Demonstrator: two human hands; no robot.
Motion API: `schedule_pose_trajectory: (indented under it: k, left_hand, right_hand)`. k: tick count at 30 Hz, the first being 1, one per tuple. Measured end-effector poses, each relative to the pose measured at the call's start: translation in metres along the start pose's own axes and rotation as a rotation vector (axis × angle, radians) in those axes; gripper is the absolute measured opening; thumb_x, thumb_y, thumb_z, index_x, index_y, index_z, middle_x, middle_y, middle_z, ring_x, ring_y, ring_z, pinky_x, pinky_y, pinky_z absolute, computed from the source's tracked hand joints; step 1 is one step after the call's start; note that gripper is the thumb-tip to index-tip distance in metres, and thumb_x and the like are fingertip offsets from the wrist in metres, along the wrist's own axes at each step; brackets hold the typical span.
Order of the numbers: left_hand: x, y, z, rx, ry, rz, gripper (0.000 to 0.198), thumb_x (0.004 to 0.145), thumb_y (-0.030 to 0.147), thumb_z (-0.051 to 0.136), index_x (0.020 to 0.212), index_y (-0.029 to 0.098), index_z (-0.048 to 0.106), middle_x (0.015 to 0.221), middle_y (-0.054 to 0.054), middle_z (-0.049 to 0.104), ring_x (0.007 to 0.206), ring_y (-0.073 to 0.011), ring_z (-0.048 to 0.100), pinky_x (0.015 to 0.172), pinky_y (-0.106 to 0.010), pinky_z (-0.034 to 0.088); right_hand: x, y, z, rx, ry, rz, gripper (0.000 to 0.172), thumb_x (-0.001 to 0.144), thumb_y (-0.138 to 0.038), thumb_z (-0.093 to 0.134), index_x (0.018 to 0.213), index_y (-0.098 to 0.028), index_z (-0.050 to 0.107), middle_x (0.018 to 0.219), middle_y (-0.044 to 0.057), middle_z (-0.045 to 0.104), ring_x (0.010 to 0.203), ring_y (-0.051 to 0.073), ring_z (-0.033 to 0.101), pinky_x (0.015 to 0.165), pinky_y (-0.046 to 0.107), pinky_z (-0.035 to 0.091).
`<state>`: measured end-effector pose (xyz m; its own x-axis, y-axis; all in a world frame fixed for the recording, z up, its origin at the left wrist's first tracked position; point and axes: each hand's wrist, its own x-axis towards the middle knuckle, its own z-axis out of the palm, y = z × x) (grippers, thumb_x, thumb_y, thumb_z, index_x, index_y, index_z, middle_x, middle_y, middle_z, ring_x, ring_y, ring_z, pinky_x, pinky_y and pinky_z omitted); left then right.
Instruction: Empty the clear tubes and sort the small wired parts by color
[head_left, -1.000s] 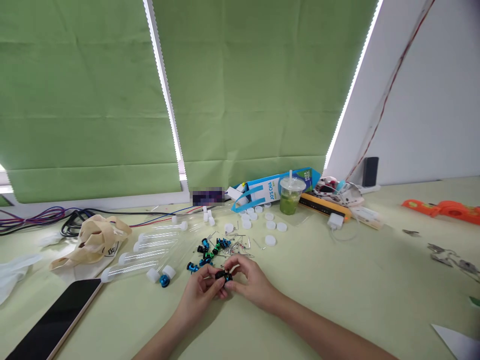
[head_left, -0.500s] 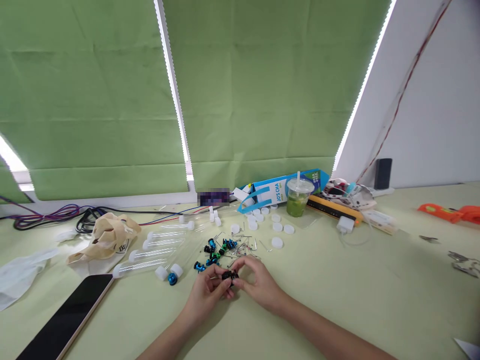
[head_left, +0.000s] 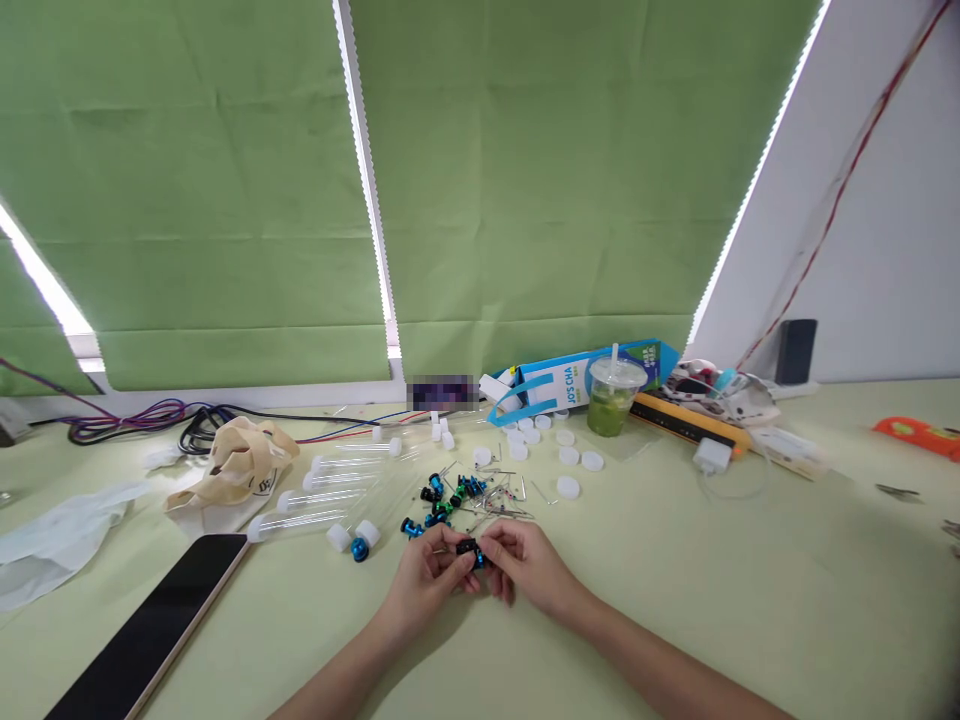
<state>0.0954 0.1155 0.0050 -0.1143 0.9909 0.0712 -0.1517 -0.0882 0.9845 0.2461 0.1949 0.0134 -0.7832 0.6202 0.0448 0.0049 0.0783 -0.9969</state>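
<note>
My left hand [head_left: 427,578] and my right hand [head_left: 525,566] meet over the table, fingers pinched together on a small black part [head_left: 466,547] held between them. Just beyond the hands lies a heap of small blue, green and black parts [head_left: 444,497] mixed with thin metal pins [head_left: 504,497]. A single blue part [head_left: 360,550] sits to the left beside two white caps [head_left: 354,535].
Clear tubes with white caps [head_left: 330,494] lie left of the heap, loose white caps [head_left: 568,470] behind it. A phone [head_left: 154,625] lies at the front left, near a cloth bag [head_left: 234,462] and cables [head_left: 150,418]. A green drink cup [head_left: 611,394] and blue carton [head_left: 570,380] stand at the back.
The view has swung left, so everything sits further right in the picture. Both hands stay together on the small black part, fingers shifting slightly.
</note>
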Motion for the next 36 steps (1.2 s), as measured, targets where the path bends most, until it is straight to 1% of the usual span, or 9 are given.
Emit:
schedule_pose_trajectory:
  k: [4,8,12,16,20,24,28,33,36]
  left_hand:
    - [0.0007,-0.0010,-0.0012,-0.007,0.001,-0.005,0.031,0.070,0.040,0.069,0.081,0.014,0.055,0.064,-0.003,0.064,0.057,-0.0140,0.061,0.057,-0.026,0.048]
    - [0.0010,0.0002,-0.0005,0.012,0.010,-0.006,0.031,0.069,0.040,0.069,0.081,0.014,0.055,0.065,-0.003,0.063,0.058,-0.0144,0.061,0.057,-0.026,0.048]
    - [0.0014,0.0012,0.0002,0.000,0.026,-0.005,0.030,0.070,0.039,0.069,0.079,0.014,0.053,0.064,-0.002,0.062,0.055,-0.0132,0.060,0.055,-0.026,0.048]
    - [0.0020,0.0002,-0.0018,0.012,0.014,0.005,0.028,0.072,0.037,0.068,0.081,0.015,0.053,0.065,0.000,0.061,0.056,-0.0126,0.060,0.055,-0.025,0.047]
    - [0.0032,-0.0003,-0.0043,0.029,0.027,0.009,0.028,0.073,0.037,0.066,0.082,0.014,0.053,0.062,0.001,0.060,0.054,-0.0114,0.059,0.053,-0.023,0.046]
    - [0.0047,-0.0008,-0.0047,0.027,0.013,0.008,0.029,0.072,0.038,0.067,0.081,0.014,0.053,0.061,0.000,0.061,0.054,-0.0120,0.059,0.054,-0.024,0.047]
    - [0.0042,-0.0014,-0.0045,0.004,0.026,0.011,0.029,0.072,0.037,0.067,0.082,0.014,0.052,0.060,0.000,0.061,0.052,-0.0109,0.059,0.053,-0.023,0.047]
    - [0.0031,-0.0024,-0.0056,0.006,-0.010,0.016,0.026,0.073,0.034,0.067,0.081,0.013,0.053,0.062,-0.001,0.062,0.053,-0.0108,0.059,0.053,-0.023,0.047]
    - [0.0038,-0.0046,-0.0063,-0.006,-0.005,0.019,0.025,0.074,0.033,0.067,0.081,0.014,0.052,0.061,0.000,0.061,0.052,-0.0105,0.059,0.052,-0.023,0.047]
  right_hand:
    - [-0.0002,-0.0004,0.0003,0.000,0.056,-0.076,0.040,0.072,-0.044,0.064,0.101,-0.021,0.049,0.091,0.004,0.056,0.074,0.014,0.060,0.053,0.022,0.050]
    - [0.0002,0.0009,0.0025,-0.031,0.004,0.005,0.035,0.082,-0.050,0.048,0.094,-0.018,0.051,0.070,0.000,0.056,0.051,0.010,0.055,0.040,0.020,0.045]
    - [0.0002,-0.0011,0.0040,-0.045,0.100,-0.095,0.039,0.074,-0.044,0.063,0.102,-0.021,0.049,0.096,0.005,0.056,0.080,0.015,0.059,0.056,0.022,0.052]
    - [0.0015,-0.0026,0.0022,-0.045,0.051,0.068,0.040,0.082,-0.054,0.045,0.084,-0.016,0.054,0.059,-0.003,0.050,0.038,0.006,0.045,0.033,0.018,0.038]
    - [0.0035,-0.0010,0.0026,0.094,0.038,0.006,0.047,0.073,-0.052,0.060,0.107,-0.020,0.049,0.082,0.001,0.056,0.057,0.010,0.058,0.050,0.024,0.051]
    - [0.0048,0.0028,0.0049,0.057,0.017,0.080,0.044,0.079,-0.057,0.046,0.090,-0.015,0.053,0.060,-0.001,0.054,0.046,0.011,0.052,0.041,0.023,0.044]
    - [0.0035,0.0008,0.0031,0.006,0.115,-0.114,0.043,0.067,-0.043,0.070,0.098,-0.021,0.050,0.095,0.004,0.056,0.080,0.014,0.058,0.064,0.024,0.049]
    - [0.0022,-0.0017,0.0028,-0.028,0.054,0.036,0.036,0.080,-0.052,0.049,0.086,-0.017,0.052,0.066,0.000,0.053,0.051,0.011,0.053,0.045,0.023,0.044]
    - [0.0021,-0.0030,0.0037,-0.039,0.096,-0.114,0.034,0.071,-0.041,0.066,0.091,-0.019,0.051,0.086,0.002,0.055,0.079,0.015,0.057,0.066,0.025,0.048]
